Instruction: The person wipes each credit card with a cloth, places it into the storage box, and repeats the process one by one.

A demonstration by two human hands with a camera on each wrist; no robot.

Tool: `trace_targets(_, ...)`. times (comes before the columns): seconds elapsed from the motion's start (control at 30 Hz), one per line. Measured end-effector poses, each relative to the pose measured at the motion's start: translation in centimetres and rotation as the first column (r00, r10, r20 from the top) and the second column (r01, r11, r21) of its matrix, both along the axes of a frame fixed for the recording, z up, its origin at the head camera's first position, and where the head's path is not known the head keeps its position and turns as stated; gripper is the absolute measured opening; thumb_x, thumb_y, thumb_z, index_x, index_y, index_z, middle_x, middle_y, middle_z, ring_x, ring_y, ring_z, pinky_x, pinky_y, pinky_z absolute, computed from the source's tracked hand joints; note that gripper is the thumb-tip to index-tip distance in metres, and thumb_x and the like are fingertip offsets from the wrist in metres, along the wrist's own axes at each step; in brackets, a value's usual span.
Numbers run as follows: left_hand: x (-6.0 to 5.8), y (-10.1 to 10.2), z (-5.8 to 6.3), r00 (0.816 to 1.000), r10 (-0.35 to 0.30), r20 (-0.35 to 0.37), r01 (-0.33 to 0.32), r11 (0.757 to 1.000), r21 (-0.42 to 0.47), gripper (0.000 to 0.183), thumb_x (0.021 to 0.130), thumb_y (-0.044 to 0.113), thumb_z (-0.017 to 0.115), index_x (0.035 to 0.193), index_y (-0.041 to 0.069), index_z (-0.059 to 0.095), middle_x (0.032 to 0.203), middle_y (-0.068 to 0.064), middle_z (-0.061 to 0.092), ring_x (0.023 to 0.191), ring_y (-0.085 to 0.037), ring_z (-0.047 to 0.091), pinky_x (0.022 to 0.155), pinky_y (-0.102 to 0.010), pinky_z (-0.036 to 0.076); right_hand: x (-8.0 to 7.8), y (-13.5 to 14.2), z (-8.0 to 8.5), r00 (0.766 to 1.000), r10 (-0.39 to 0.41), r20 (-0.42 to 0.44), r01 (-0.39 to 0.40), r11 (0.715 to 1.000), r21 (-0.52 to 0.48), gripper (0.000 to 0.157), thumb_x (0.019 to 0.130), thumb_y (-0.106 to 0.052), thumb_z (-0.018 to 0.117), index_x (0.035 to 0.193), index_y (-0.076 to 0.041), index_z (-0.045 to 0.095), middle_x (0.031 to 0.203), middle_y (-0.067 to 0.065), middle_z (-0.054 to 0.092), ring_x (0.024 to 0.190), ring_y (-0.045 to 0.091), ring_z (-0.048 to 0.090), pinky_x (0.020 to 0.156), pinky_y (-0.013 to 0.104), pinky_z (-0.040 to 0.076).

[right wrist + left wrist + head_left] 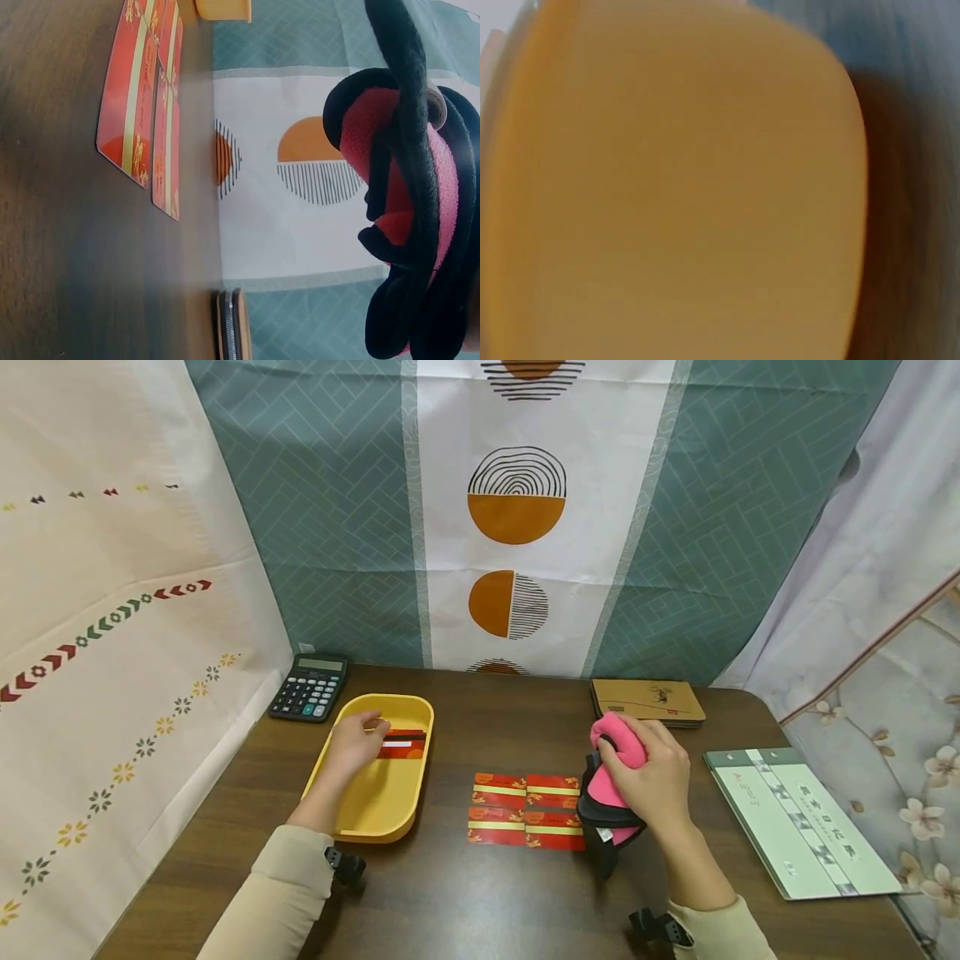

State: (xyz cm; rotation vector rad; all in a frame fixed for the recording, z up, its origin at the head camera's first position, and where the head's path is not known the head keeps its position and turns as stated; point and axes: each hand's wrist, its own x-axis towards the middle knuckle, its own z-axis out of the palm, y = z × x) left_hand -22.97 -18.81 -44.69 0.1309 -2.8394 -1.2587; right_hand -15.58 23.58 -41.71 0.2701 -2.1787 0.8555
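A pink-and-black soft bundle (611,785), with dark straps and a small white tag, is in the right hand (654,768), to the right of four red cards (498,835). Fingers and thumb are curled round its pink part, and the right wrist view shows it raised off the worktop (525,910).

The four cards lie flat in a two-by-two block, each with a yellow band and gold figures. Further left stands a yellow tray (371,814) with rounded corners; inside, toward its far end, is a red card (405,750) with a black stripe and a white strip. The left hand (358,745) reaches over the tray beside this card, its fingers loosely bent and holding nothing; whether they touch the card I cannot tell, as the left wrist view is blurred and filled by the tray.

A calculator (310,687) sits beyond the tray at the left rear. Behind the bundle is a brown case (648,700) with a dark figure on top, and to the right lies a pale green book (802,827) with a patterned stripe. A teal-and-white cloth (517,556) with orange shapes hangs behind the worktop.
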Motion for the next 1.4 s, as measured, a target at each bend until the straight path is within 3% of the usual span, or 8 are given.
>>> trace_targets(0.17,0.6,2.2,1.6,0.993,-0.060,-0.102,0.067,0.996,0.063,0.041,0.101,0.016,0.061,0.137,-0.003,0.059,0.129,-0.020,0.066,0.119,-0.036,0.063,0.100,-0.049,0.053,0.1,0.2,0.2,1.000,-0.004,0.009,0.004,1.000,-0.002,0.044,0.074,-0.012,0.087,0.115,-0.002,0.075,0.096,0.015,0.070,0.077,0.027,0.064,0.055,0.036,0.051)
trace_targets(0.4,1.5,5.3,3.5,0.961,-0.166,-0.220,0.204,0.965,0.164,0.037,0.099,0.013,0.067,0.134,0.001,0.063,0.127,-0.019,0.067,0.116,-0.034,0.065,0.100,-0.044,0.053,0.3,0.6,0.4,0.999,-0.017,0.028,0.018,1.000,-0.007,0.046,0.074,-0.012,0.087,0.117,-0.002,0.074,0.098,0.015,0.070,0.080,0.028,0.064,0.058,0.037,0.052)
trace_targets(0.57,2.3,7.0,3.9,0.949,-0.211,-0.235,0.263,0.940,0.219,0.038,0.098,0.014,0.069,0.135,0.006,0.063,0.128,-0.015,0.068,0.115,-0.030,0.066,0.098,-0.043,0.055,0.3,0.6,0.3,1.000,-0.018,0.026,0.018,1.000,-0.014,0.045,0.075,-0.013,0.087,0.117,-0.003,0.074,0.098,0.014,0.070,0.080,0.027,0.065,0.060,0.026,0.048)
trace_targets(0.77,3.1,9.9,3.7,0.914,-0.302,-0.271,0.366,0.902,0.230,0.037,0.095,0.011,0.071,0.132,0.004,0.065,0.124,-0.014,0.069,0.111,-0.027,0.067,0.098,-0.044,0.055,0.1,0.6,0.1,1.000,-0.013,0.002,0.013,1.000,-0.024,0.044,0.075,-0.013,0.087,0.116,-0.004,0.075,0.097,0.014,0.070,0.078,0.027,0.064,0.061,0.014,0.041)
trace_targets(1.03,4.3,13.4,1.1,0.887,-0.366,-0.281,0.425,0.885,0.190,0.036,0.094,0.010,0.073,0.129,0.005,0.068,0.124,-0.012,0.070,0.112,-0.027,0.067,0.096,-0.041,0.056,0.2,0.4,-0.2,0.999,-0.008,0.037,0.009,1.000,-0.029,0.047,0.076,-0.013,0.087,0.120,-0.007,0.074,0.100,0.013,0.070,0.081,0.025,0.064,0.060,0.018,0.043)
trace_targets(1.1,4.4,14.0,0.0,0.892,-0.357,-0.279,0.420,0.883,0.211,0.034,0.094,0.010,0.073,0.127,0.005,0.068,0.123,-0.013,0.070,0.113,-0.030,0.066,0.097,-0.044,0.056,0.3,0.4,-0.2,0.999,-0.006,0.034,0.007,0.999,-0.033,0.046,0.075,-0.012,0.087,0.120,-0.006,0.074,0.100,0.013,0.071,0.081,0.025,0.064,0.061,0.017,0.043)
trace_targets(1.27,4.2,14.7,-2.8,0.928,-0.288,-0.236,0.350,0.892,0.286,0.032,0.092,0.006,0.075,0.123,0.002,0.070,0.122,-0.014,0.070,0.117,-0.035,0.063,0.099,-0.052,0.052,0.2,0.5,-0.3,1.000,0.001,0.012,-0.001,0.999,-0.037,0.045,0.075,-0.010,0.087,0.118,-0.005,0.075,0.098,0.013,0.071,0.080,0.026,0.064,0.061,0.014,0.041)
trace_targets(1.4,4.0,14.7,-4.7,0.943,-0.278,-0.184,0.312,0.931,0.189,0.042,0.083,0.002,0.082,0.123,0.002,0.070,0.123,-0.014,0.068,0.120,-0.037,0.058,0.104,-0.054,0.046,0.2,0.5,-0.3,1.000,0.008,-0.008,-0.008,0.999,-0.039,0.043,0.074,-0.010,0.086,0.116,-0.004,0.075,0.096,0.013,0.071,0.078,0.026,0.065,0.060,0.016,0.041)
